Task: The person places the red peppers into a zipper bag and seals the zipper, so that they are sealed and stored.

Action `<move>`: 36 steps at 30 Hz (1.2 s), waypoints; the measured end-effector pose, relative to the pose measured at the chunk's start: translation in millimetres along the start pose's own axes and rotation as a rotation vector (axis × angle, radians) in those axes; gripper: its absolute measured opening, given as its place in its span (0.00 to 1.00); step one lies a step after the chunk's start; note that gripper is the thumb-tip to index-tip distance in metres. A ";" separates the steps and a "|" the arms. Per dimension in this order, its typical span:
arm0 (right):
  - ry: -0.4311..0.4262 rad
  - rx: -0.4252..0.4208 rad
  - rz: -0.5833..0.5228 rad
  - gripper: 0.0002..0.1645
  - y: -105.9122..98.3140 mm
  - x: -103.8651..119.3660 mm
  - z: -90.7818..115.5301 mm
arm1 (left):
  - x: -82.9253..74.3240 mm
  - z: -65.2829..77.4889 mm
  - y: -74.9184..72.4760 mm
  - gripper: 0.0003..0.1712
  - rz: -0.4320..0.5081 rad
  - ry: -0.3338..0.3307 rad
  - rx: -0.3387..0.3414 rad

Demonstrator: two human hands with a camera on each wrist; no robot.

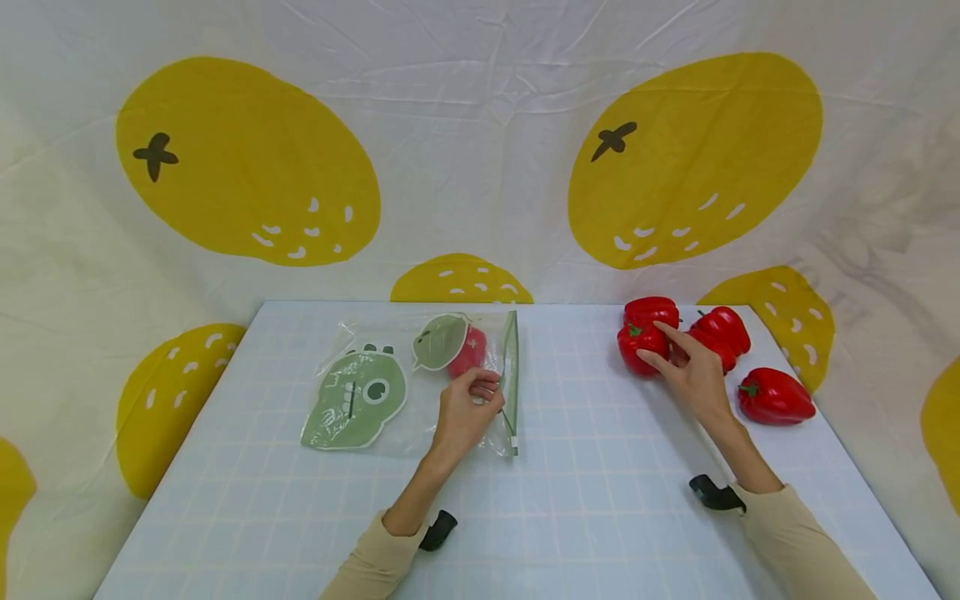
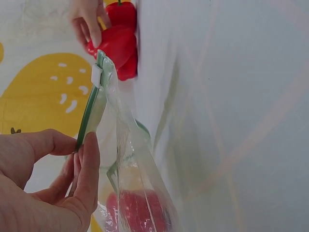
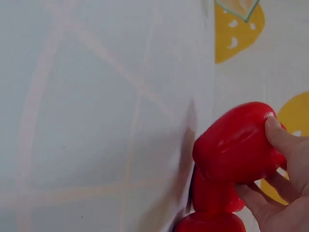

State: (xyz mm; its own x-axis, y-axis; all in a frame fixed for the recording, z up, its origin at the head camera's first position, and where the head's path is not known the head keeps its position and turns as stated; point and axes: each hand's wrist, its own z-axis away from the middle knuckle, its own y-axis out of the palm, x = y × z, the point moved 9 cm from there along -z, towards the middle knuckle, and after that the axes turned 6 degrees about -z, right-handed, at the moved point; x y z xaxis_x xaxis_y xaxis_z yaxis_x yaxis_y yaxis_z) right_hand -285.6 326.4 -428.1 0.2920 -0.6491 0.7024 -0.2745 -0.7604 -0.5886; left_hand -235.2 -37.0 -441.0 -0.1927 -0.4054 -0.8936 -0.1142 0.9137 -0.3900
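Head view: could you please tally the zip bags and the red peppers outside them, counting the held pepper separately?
Red pepper held by the right hand: 1
Other red peppers outside the bag: 4
Zip bag: 1
Total: 6

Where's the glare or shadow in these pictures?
Head view: glints on the red bell peppers and clear plastic zip bag; left wrist: bright streaks along the bag's creases; right wrist: shine on the held pepper, soft shadow across the pale blue checked tabletop.
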 end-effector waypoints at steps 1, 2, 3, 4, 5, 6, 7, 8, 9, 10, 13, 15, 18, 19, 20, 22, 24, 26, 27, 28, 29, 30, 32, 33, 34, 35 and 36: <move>0.015 -0.007 -0.008 0.36 -0.3 0.2 -0.6 | 0.0 0.0 0.0 0.08 -0.005 -0.004 0.001; 0.029 -0.013 -0.015 0.36 -0.5 0.9 -1.1 | 0.4 0.1 0.2 0.08 -0.008 -0.008 0.002; 0.042 -0.019 -0.021 0.36 -0.5 1.6 -1.6 | 0.6 0.3 0.4 0.08 -0.013 -0.011 0.003; 0.055 -0.022 -0.031 0.36 -0.3 2.4 -2.2 | 0.8 0.5 0.6 0.08 -0.017 -0.015 0.004; 0.069 -0.023 -0.046 0.37 0.1 3.4 -2.7 | 0.8 0.7 0.7 0.08 -0.023 -0.017 0.006; 0.081 -0.024 -0.058 0.37 0.7 4.3 -3.1 | 0.8 1.0 0.7 0.08 -0.026 -0.018 0.006; 0.095 -0.024 -0.072 0.37 1.7 5.3 -3.5 | 0.8 1.1 0.8 0.08 -0.027 -0.017 0.006; 0.107 -0.024 -0.085 0.38 2.6 6.2 -3.8 | 1.1 1.1 0.8 0.07 -0.026 -0.019 0.007; 0.120 -0.023 -0.099 0.38 3.7 7.0 -4.1 | 1.3 1.0 0.8 0.07 -0.025 -0.019 0.007; 0.132 -0.022 -0.113 0.39 4.9 7.7 -4.3 | 1.6 0.9 0.7 0.08 -0.024 -0.020 0.006; 0.161 -0.017 -0.148 0.40 8.9 9.9 -5.0 | 1.4 0.6 0.5 0.07 -0.018 -0.012 0.002; 0.178 -0.012 -0.173 0.40 11.9 11.2 -5.5 | 1.4 0.7 0.4 0.08 -0.019 -0.011 0.000; 0.202 -0.001 -0.205 0.41 16.2 14.4 -7.0 | 1.2 1.2 0.5 0.07 -0.020 -0.010 -0.001; 0.210 0.001 -0.211 0.41 17.4 15.6 -7.5 | 1.2 1.1 0.6 0.07 -0.019 -0.013 -0.001; 0.218 0.004 -0.222 0.41 18.7 16.6 -8.0 | 1.5 1.1 0.8 0.07 -0.018 -0.016 0.000; 0.231 0.009 -0.246 0.41 22.0 18.6 -9.4 | 1.5 0.9 1.0 0.07 -0.017 -0.018 0.001; 0.243 0.012 -0.273 0.41 25.8 20.1 -10.6 | 1.7 0.6 0.9 0.07 -0.016 -0.021 0.002; 0.254 0.020 -0.310 0.41 30.4 21.2 -11.7 | 1.6 0.6 1.0 0.07 -0.016 -0.022 0.004; 0.260 0.026 -0.326 0.42 32.9 22.0 -11.9 | 1.4 0.5 0.9 0.07 -0.016 -0.022 0.004; 0.266 0.031 -0.340 0.42 35.2 22.9 -12.1 | 1.4 0.5 0.8 0.07 -0.016 -0.023 0.003; 0.273 0.039 -0.357 0.43 37.8 23.8 -12.3 | 1.3 0.5 0.7 0.07 -0.015 -0.023 0.003; 0.280 0.046 -0.371 0.43 40.2 24.6 -12.5 | 1.1 0.4 0.6 0.07 -0.016 -0.022 0.002; 0.294 0.061 -0.403 0.44 44.9 26.9 -12.7 | 0.9 0.2 0.5 0.07 -0.014 -0.022 0.002; 0.302 0.068 -0.421 0.44 47.3 27.9 -12.8 | 0.8 0.1 0.3 0.07 -0.015 -0.022 0.001; 0.311 0.074 -0.435 0.45 49.7 28.8 -12.9 | 0.8 0.0 0.3 0.07 -0.015 -0.022 0.002; 0.320 0.080 -0.447 0.45 52.1 29.5 -13.1 | 0.9 -0.1 0.3 0.07 -0.014 -0.024 0.003; 0.327 0.084 -0.459 0.45 54.5 30.3 -13.3 | 0.8 -0.1 0.2 0.07 -0.014 -0.025 0.004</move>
State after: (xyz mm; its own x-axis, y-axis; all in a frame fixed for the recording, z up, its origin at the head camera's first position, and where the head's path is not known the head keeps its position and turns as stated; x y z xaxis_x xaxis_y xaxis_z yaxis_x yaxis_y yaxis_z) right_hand -303.9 265.6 -433.5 0.0620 -0.2214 0.9732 -0.1087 -0.9708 -0.2139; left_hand -235.5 -37.1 -441.8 -0.1667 -0.4178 -0.8931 -0.1129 0.9079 -0.4036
